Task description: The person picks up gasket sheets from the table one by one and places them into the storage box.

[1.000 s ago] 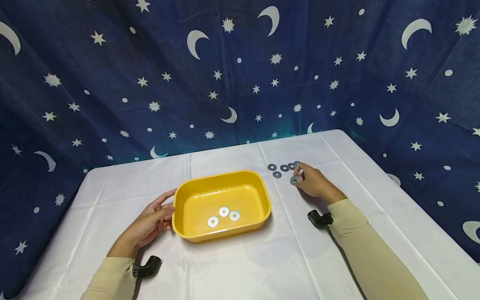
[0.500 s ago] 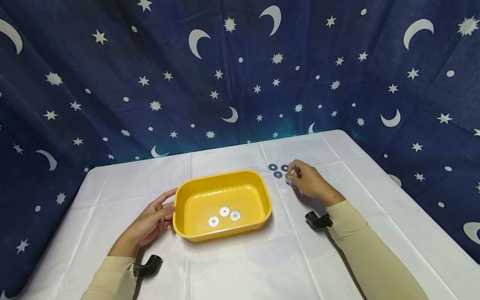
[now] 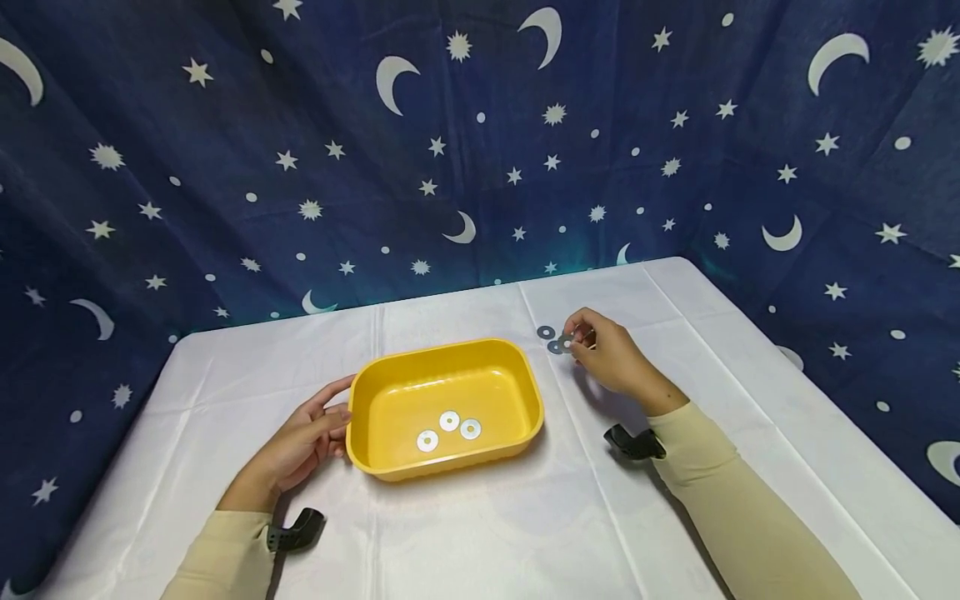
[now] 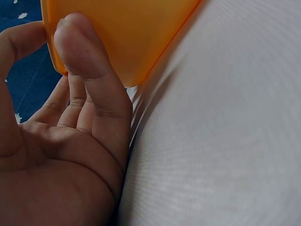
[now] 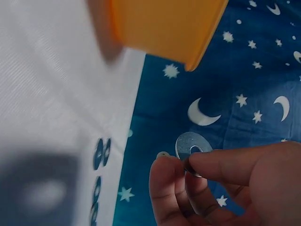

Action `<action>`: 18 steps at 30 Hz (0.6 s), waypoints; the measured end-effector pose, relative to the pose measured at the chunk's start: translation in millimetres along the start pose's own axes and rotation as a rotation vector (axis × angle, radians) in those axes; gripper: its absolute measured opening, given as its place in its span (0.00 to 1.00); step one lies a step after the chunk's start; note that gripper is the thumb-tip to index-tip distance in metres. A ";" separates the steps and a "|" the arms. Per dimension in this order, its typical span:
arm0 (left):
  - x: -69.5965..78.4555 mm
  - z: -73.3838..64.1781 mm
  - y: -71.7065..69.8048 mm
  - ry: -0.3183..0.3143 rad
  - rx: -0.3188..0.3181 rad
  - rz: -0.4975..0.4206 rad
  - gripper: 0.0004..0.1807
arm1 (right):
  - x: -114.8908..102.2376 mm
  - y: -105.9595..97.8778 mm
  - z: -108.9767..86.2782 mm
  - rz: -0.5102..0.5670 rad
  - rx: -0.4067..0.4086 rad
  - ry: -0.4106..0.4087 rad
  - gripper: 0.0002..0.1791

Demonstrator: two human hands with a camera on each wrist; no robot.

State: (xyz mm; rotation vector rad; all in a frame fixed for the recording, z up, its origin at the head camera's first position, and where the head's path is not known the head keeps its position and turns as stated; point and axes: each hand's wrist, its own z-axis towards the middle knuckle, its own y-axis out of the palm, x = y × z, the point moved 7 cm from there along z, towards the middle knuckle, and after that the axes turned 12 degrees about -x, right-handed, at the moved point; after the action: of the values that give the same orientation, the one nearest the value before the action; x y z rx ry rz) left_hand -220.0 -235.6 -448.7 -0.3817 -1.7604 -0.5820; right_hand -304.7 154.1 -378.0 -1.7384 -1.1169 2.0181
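Note:
A yellow rectangular plastic tub (image 3: pixel 450 383) stands on the table with three metal washers (image 3: pixel 448 421) on its floor. At its left end my left hand (image 3: pixel 300 437) grips the wall; the thumb lies against the outside in the left wrist view. My right hand (image 3: pixel 611 354) is to the right of the tub, pinching a flat grey washer (image 5: pixel 190 141) between thumb and fingers. Two loose washers (image 3: pixel 546 332) lie on the cloth just left of that hand. The right wrist view shows several washers (image 5: pixel 98 154) on the cloth, some hidden by the hand in the head view.
A white cloth (image 3: pixel 487 533) covers the table. Behind and along both sides hangs a dark blue curtain (image 3: pixel 337 100) with moons and stars. Each wrist carries a black strap mount, the left one (image 3: pixel 296 531) near the table's front.
My right hand has moved left across the loose washers, with a washer in its fingers, and now covers the washers farther right. My left hand and the tub have stayed put.

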 end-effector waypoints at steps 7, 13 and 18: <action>2.2 -0.6 -1.0 -0.009 0.000 0.022 0.32 | -21.6 4.0 -5.5 0.078 -0.029 -0.068 0.10; 1.5 0.2 -2.1 -0.018 0.013 0.030 0.32 | -44.0 14.1 -11.8 0.170 -0.067 -0.120 0.11; -0.1 0.1 -1.6 -0.015 0.005 0.039 0.32 | -62.8 33.8 -14.9 0.209 -0.136 -0.125 0.10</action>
State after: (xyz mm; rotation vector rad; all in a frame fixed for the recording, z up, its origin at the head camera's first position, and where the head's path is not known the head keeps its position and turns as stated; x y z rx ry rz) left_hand -220.9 -236.9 -449.1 -0.4167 -1.7646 -0.5479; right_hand -265.4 97.3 -355.1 -1.8873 -1.1788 2.2492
